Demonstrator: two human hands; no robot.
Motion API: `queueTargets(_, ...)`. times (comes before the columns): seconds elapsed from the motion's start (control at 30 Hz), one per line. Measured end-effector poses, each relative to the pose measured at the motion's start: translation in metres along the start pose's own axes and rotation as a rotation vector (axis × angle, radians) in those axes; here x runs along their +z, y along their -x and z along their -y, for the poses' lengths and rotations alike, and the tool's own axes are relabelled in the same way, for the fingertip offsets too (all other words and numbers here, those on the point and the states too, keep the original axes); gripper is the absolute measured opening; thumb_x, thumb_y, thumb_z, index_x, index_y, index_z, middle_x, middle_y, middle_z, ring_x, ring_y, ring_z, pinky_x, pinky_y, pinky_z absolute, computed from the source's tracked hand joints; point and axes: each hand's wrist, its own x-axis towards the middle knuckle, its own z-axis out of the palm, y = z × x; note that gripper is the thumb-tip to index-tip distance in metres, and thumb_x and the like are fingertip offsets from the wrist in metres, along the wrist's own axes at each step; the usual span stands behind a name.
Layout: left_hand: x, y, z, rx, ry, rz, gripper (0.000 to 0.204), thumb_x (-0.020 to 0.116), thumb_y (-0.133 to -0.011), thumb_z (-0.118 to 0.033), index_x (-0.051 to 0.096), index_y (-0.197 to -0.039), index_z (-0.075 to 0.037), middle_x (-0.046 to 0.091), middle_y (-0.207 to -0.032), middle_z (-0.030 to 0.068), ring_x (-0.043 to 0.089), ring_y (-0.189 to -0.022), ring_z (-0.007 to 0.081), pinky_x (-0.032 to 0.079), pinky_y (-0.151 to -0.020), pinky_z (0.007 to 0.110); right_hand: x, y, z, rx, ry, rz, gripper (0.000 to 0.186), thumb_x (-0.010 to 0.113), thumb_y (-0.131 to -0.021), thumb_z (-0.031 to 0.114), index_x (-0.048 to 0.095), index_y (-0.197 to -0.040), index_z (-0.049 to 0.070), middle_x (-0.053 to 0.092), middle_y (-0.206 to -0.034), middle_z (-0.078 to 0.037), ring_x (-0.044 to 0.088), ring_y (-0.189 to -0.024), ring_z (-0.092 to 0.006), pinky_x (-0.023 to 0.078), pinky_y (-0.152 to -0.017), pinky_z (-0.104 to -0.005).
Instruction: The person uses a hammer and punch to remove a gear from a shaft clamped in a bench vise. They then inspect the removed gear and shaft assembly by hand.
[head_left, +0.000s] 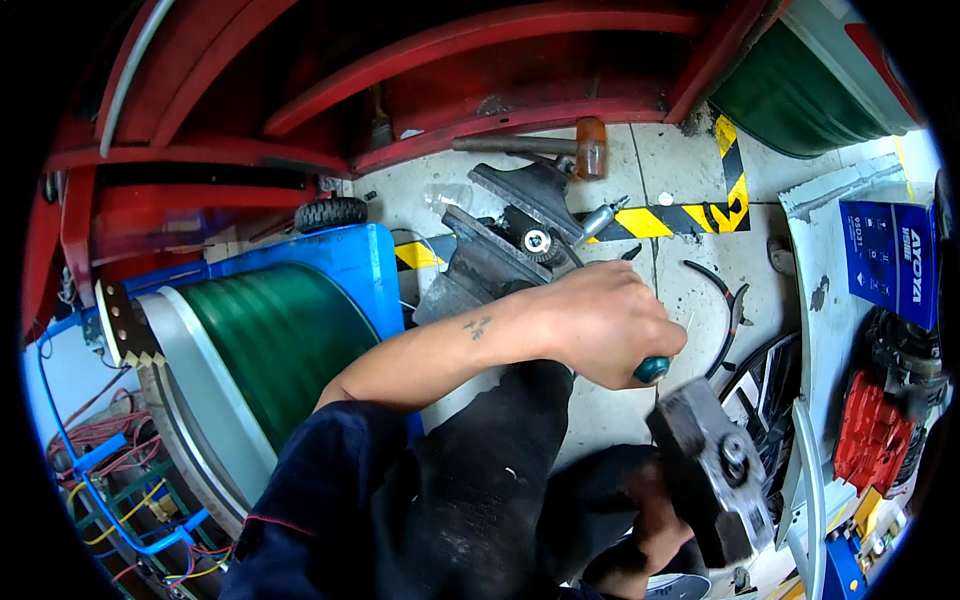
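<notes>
My left hand (620,325) is closed in a fist round a tool with a teal handle (652,370); only the handle's end shows below the fist. Beside it, a heavy steel sledgehammer (712,475) is tilted, its head close to the handle end but apart from it. My right hand (660,525), partly blurred, is closed at the hammer, whose handle is mostly hidden. Beyond my left forearm stands a dark grey bench vise (470,255). Between its jaws lies a dark part with a round, toothed metal end (537,241).
An orange-headed mallet (591,150) and a slim silver tool (600,220) lie past the vise. Green drums (280,330) stand left and far right. A red metal frame (500,120) runs across the back. Right are a grey panel (815,270) and a blue box (888,255).
</notes>
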Motion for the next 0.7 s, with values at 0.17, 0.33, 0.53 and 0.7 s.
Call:
queueTargets(0.17, 0.0, 0.006, 0.002, 0.042, 0.091, -0.126, 0.015, 0.072, -0.065, -0.015, 0.057, -0.069, -0.011, 0.056, -0.06, 0.0041, 0.06, -0.057, 0.0256, 0.045, -0.051, 0.036, -0.008, -0.008, 0.039, 0.284, -0.248, -0.033, 0.018, 0.068, -0.08, 0.008, 0.061, -0.092, -0.004, 0.058, -0.072, -0.009, 0.057, -0.062, -0.0194, 0.045, -0.052, -0.0327)
queueTargets(0.33, -0.004, 0.007, 0.004, 0.075, 0.11, -0.161, 0.016, 0.071, -0.064, -0.01, 0.056, -0.067, -0.011, 0.054, -0.059, 0.0018, 0.058, -0.053, 0.0223, 0.044, -0.048, 0.033, -0.015, -0.011, 0.012, -0.02, 0.374, 0.075, 0.017, 0.068, -0.079, 0.005, 0.06, -0.091, -0.002, 0.058, -0.079, -0.009, 0.059, -0.073, -0.0192, 0.047, -0.061, -0.0295)
queueTargets(0.53, -0.019, 0.0, 0.01, 0.113, 0.194, -0.25, 0.015, 0.072, -0.066, -0.01, 0.056, -0.065, -0.009, 0.056, -0.059, 0.0017, 0.057, -0.05, 0.0206, 0.045, -0.048, 0.031, 0.003, -0.021, 0.0, 0.043, -0.268, -0.158, 0.035, 0.071, -0.081, 0.009, 0.056, -0.107, -0.01, 0.054, -0.065, -0.009, 0.05, -0.047, -0.0167, 0.04, -0.041, -0.0296)
queueTargets(0.7, -0.057, -0.013, 0.03, -0.09, 0.361, -0.335, 0.014, 0.069, -0.074, -0.011, 0.058, -0.068, -0.004, 0.06, -0.061, 0.003, 0.057, -0.05, 0.0125, 0.045, -0.047, 0.028, -0.01, -0.038, 0.0, -0.01, -0.265, -0.078, 0.029, 0.067, -0.084, 0.008, 0.055, -0.103, -0.01, 0.052, -0.061, -0.008, 0.048, -0.043, -0.0151, 0.037, -0.038, -0.0275)
